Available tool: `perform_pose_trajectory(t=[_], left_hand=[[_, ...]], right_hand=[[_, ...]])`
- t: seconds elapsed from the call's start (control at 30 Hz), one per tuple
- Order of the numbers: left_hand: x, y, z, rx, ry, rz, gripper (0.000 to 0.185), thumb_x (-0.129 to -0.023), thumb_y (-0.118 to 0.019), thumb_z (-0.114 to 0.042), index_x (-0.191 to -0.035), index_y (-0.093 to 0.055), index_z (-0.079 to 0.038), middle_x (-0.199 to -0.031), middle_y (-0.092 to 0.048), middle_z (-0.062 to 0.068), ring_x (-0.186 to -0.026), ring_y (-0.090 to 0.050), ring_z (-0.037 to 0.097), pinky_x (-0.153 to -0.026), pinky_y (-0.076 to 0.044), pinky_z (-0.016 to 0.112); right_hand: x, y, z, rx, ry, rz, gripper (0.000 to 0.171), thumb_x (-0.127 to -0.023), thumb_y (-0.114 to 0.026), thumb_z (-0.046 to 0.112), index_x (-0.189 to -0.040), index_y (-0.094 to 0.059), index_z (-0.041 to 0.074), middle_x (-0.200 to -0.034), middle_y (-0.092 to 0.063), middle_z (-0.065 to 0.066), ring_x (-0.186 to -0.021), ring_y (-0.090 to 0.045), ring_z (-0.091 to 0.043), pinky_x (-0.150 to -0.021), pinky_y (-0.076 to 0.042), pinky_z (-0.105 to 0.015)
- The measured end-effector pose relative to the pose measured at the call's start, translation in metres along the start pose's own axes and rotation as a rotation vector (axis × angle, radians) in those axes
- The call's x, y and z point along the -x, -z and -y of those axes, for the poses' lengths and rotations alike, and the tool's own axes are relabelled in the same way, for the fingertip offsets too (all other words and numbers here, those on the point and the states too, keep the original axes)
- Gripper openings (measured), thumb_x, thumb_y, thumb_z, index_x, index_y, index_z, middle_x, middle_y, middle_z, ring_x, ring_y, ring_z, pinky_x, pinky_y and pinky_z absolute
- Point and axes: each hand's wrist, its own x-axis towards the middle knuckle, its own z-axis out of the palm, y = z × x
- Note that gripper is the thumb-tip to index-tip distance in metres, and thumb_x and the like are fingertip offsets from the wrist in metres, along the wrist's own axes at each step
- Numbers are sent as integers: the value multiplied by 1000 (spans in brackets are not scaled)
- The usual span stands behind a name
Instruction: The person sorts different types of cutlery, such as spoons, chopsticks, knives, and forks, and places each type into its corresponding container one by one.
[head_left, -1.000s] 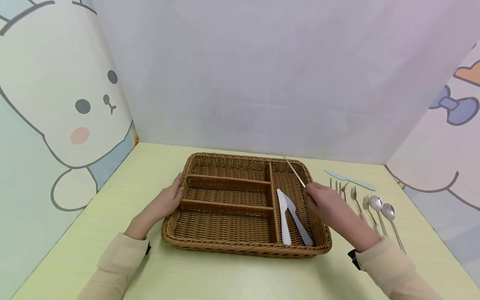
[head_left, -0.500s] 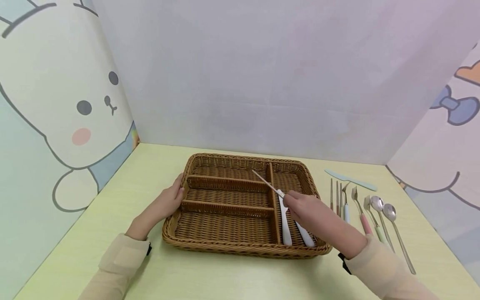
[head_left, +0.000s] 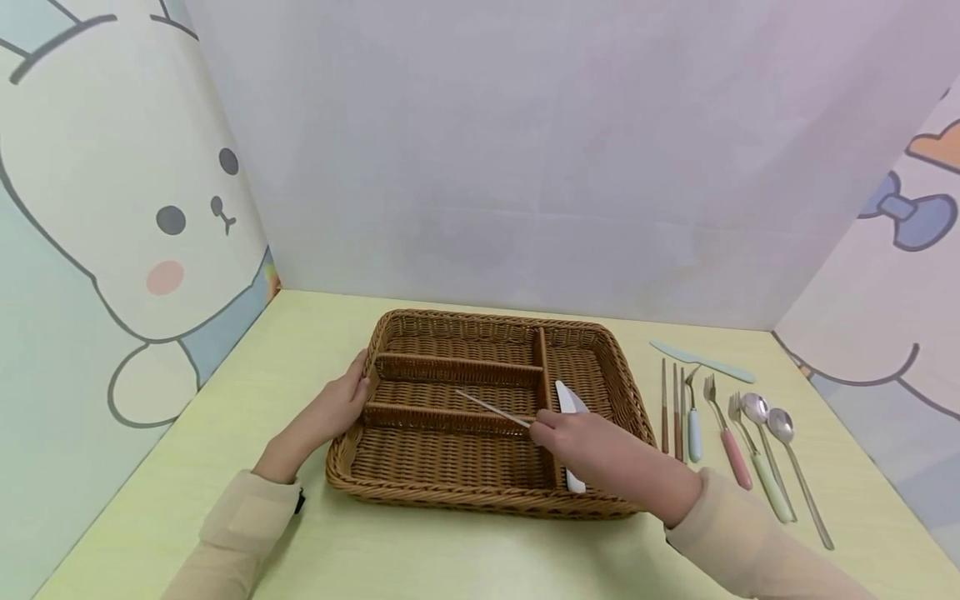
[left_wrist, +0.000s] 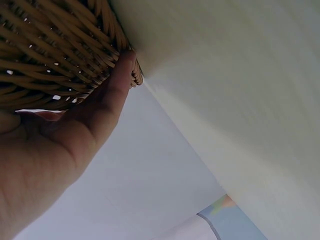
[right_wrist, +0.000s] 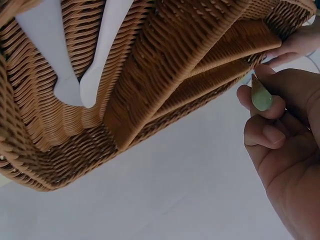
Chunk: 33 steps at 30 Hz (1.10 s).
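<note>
Right hand (head_left: 592, 442) pinches chopstick (head_left: 491, 408) over basket (head_left: 450, 496); left hand (head_left: 333, 408) grips rim.

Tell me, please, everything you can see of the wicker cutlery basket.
The wicker cutlery basket is a brown, woven rectangular tray standing flat on the yellow-green table. Woven dividers make three long sections on its left and one crosswise section on the right, where white knives lie. The left hand holds its left rim; the right hand holds a thin utensil over it.
</note>
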Motion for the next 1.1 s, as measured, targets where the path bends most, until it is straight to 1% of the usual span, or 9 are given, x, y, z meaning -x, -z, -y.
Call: perform_pose_trajectory(t=[0.13,0.2,0.3,0.4,0.53,0.63,0.77,0.97,1.1], left_hand=[[0,-1,-1,-1,4,1,56,-101,-26,-12,-144,4,7,-57,-39,3,-41,-27,12,-49,-35,30],[0,-1,-1,-2,7,0,56,-101,-26,-12,-144,4,7,-55,-37,2,-41,-27,11,-49,-35,30],[-1,-2,0,4,7,1,56,-101,-26,-12,-144,4,6,-52,-35,0,-41,-26,11,-48,-35,30],[-1,-3,0,7,7,1,56,-101,-26,-12,-144,4,6,-52,-35,0,-41,-27,11,-48,-35,30],[-2,-3,0,3,7,-2,56,-101,-26,-12,-144,3,6,-53,-36,0,-41,-27,11,-48,-35,30],[-2,-2,0,5,9,-4,56,-101,-26,-12,-145,4,6,-53,-36,0,-41,-27,12,-47,-35,31],[-2,-2,-1,2,10,-7,56,-101,-27,-12,-144,3,6,-53,-35,0,-42,-27,12,-47,-35,30],[-1,0,-1,3,12,-6,56,-101,-26,-12,-145,4,5,-51,-34,-1,-41,-26,11,-46,-34,31],[-1,0,-2,0,13,-2,56,-101,-26,-12,-145,4,5,-51,-34,-1,-41,-26,11,-46,-34,31]], right_hand=[[-6,-2,5,57,28,43,24,-76,-66,-8,-93,-58,7,-88,-57,1,-56,-41,-4,-49,-38,-13],[-8,-3,7,76,46,53,26,-76,-66,-8,-95,-59,8,-90,-58,0,-57,-43,-4,-49,-39,-14],[-11,-5,9,84,71,56,25,-76,-67,-7,-93,-62,11,-87,-56,2,-59,-44,-4,-50,-38,-14],[-14,-5,11,98,97,54,21,-79,-65,-5,-90,-63,12,-83,-55,4,-58,-41,-3,-49,-35,-13],[-17,-6,15,142,126,44,14,-82,-65,1,-88,-64,13,-80,-54,4,-54,-37,-2,-47,-33,-12],[-21,-9,18,172,139,48,11,-82,-65,4,-86,-65,15,-79,-53,4,-52,-34,-2,-45,-31,-12],[-25,-14,22,199,152,61,11,-82,-66,6,-84,-66,16,-81,-56,5,-50,-31,-1,-45,-31,-11],[-31,-21,26,206,174,53,13,-82,-66,7,-81,-68,19,-83,-57,5,-51,-35,0,-45,-33,-11],[-33,-26,27,195,187,68,14,-83,-65,7,-81,-68,21,-86,-58,6,-54,-38,0,-45,-33,-11]])
